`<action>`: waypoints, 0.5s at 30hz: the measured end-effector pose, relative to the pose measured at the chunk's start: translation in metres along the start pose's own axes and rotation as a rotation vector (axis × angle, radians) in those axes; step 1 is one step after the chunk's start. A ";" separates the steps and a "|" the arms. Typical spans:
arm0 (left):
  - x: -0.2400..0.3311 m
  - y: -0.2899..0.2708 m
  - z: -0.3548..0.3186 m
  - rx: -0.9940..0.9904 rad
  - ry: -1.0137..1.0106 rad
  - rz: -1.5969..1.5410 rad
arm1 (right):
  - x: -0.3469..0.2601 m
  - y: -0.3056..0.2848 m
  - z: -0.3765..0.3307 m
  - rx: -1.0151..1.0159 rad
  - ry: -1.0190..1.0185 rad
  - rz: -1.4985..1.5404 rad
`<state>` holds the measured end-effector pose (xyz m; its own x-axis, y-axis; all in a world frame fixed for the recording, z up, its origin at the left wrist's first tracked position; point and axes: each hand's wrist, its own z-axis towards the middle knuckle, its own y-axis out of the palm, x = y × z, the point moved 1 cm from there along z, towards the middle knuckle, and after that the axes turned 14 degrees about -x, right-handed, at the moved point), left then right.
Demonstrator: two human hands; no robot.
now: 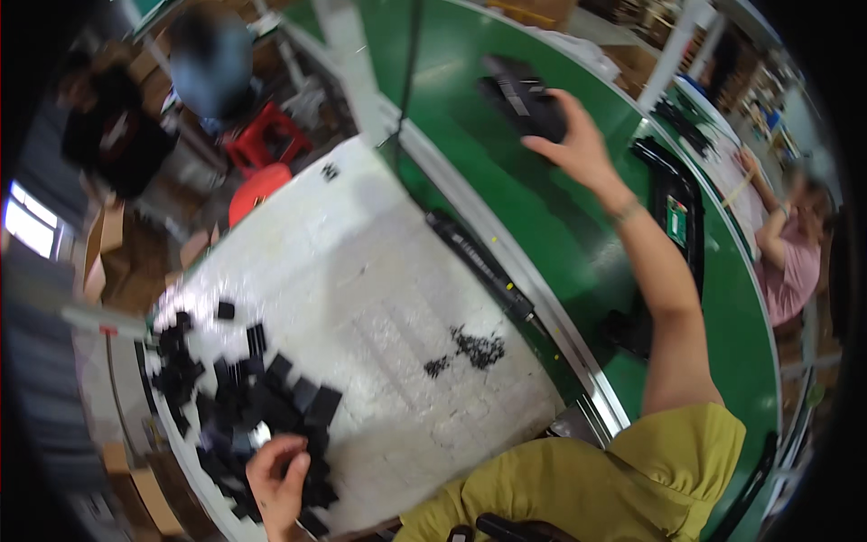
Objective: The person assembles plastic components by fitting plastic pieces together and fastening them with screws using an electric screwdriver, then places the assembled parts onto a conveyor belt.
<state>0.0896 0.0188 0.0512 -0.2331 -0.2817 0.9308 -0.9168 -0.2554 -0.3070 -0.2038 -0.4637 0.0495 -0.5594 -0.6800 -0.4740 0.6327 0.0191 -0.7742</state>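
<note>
My right hand (578, 144) reaches far over the green belt, with thumb and fingers closed round the end of a black plastic part (522, 95). That part is blurred, so its exact kind does not show. Down at the lower left, my left hand (278, 479) rests at the edge of a heap of flat black square pieces (262, 397). Its thumb and fingers are curled together; anything between them is too small to make out. Tiny black bits (479, 350) lie in a loose patch on the white table top (388, 262).
A long black bar (479, 262) lies along the table's right edge by the metal rail. On the green belt (578, 239) sits a black frame-like part (691, 194). A person in pink (790, 262) sits across the belt. Red stools (257, 190) stand beyond the table.
</note>
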 end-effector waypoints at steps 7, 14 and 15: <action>0.007 0.020 0.042 -0.201 0.102 -0.078 | -0.172 -0.021 -0.090 -0.408 -0.193 0.272; 0.007 0.051 0.054 -0.313 0.189 -0.113 | -0.214 0.145 -0.054 -0.587 -0.117 0.136; 0.000 0.050 0.050 -0.298 0.161 -0.194 | -0.207 0.165 -0.050 -0.615 -0.078 0.107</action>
<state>0.0597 -0.0408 0.0261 -0.0719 -0.1000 0.9924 -0.9974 -0.0034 -0.0726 -0.0105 -0.2832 -0.0012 -0.4550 -0.7018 -0.5481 0.2459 0.4925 -0.8348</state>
